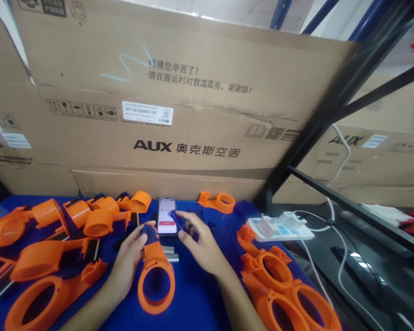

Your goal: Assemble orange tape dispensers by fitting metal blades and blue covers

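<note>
My left hand [133, 250] is closed around the handle end of an orange plastic tape dispenser [157, 287], whose round ring hangs toward me. A dark blue piece [149, 232] covers the top of that handle, partly under my thumb. Between the thumb and fingers of my right hand [202, 241] is a small dark blue plastic piece [179, 222], held apart from the dispenser. Just beyond both hands a phone [167, 216] with a lit screen showing a timer lies on the blue surface. Flat grey metal strips [171, 256] lie between the hands, partly hidden by the dispenser.
Several orange dispensers [37, 259] with black parts crowd the left side. More orange dispenser bodies [276, 269] are piled at right, and one [224, 202] sits at the back. A white power strip [279, 230] with cables lies right. A cardboard wall [193, 170] closes the back.
</note>
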`<state>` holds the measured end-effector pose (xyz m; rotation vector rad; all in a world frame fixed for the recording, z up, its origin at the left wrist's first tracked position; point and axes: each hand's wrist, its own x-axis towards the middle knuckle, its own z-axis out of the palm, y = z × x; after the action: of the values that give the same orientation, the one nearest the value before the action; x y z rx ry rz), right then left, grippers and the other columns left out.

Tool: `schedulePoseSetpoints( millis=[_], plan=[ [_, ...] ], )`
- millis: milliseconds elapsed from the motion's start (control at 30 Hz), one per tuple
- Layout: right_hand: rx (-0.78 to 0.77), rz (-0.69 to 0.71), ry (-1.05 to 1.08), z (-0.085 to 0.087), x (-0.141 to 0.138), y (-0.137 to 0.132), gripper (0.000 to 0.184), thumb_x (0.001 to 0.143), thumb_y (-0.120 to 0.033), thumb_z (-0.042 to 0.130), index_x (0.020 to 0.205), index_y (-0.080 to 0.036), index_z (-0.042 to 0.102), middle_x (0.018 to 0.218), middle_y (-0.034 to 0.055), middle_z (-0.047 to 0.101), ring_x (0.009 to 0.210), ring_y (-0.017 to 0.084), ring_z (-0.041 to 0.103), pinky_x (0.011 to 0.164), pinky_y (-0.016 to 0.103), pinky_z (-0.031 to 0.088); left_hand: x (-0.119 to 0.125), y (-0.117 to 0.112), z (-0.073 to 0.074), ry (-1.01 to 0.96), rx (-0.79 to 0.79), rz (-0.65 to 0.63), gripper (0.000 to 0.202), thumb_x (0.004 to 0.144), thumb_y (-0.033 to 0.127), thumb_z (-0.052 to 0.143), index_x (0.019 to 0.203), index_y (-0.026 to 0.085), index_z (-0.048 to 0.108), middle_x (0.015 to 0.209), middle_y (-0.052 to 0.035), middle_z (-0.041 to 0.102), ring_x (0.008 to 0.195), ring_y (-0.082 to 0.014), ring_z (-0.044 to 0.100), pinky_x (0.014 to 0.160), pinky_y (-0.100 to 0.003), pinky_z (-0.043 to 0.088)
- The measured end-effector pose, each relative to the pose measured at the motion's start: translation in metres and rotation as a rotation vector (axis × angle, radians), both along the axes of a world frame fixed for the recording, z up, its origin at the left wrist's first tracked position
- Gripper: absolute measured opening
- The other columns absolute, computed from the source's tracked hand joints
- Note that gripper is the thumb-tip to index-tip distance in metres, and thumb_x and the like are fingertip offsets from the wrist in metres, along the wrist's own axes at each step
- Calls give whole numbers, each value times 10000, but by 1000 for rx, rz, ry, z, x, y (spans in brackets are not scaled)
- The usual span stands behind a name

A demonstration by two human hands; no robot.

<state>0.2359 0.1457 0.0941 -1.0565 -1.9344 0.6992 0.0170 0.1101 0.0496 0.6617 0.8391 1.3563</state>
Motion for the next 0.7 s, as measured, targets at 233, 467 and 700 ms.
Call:
schedulePoseSetpoints(
  millis=[233,467,700],
  plan=[
    [-56,356,113,8,-11,-12,451,965,-329,671,1407,-303,590,1416,71,613,1254,257,609,1033,421,519,-1,3,1,33,68,82,525,829,391,788,1314,250,645,1324,-102,700,940,-266,744,751,-347,604],
    [-73,324,116,5,-14,-11,443,971,-314,661,1407,-288,590,1403,78,627,1247,255,622,1052,434,520,-2,3,0,14,99,115,450,832,369,793,1249,265,660,1274,-80,710,1086,-291,709,855,-368,604],
    [-95,327,138,4,-16,-12,435,979,-323,656,1407,-298,586,1426,75,620,1284,259,614,1097,470,504,-4,3,0,-8,123,97,469,844,370,775,1286,275,646,1301,-93,699,1048,-297,719,817,-375,609]
  ],
)
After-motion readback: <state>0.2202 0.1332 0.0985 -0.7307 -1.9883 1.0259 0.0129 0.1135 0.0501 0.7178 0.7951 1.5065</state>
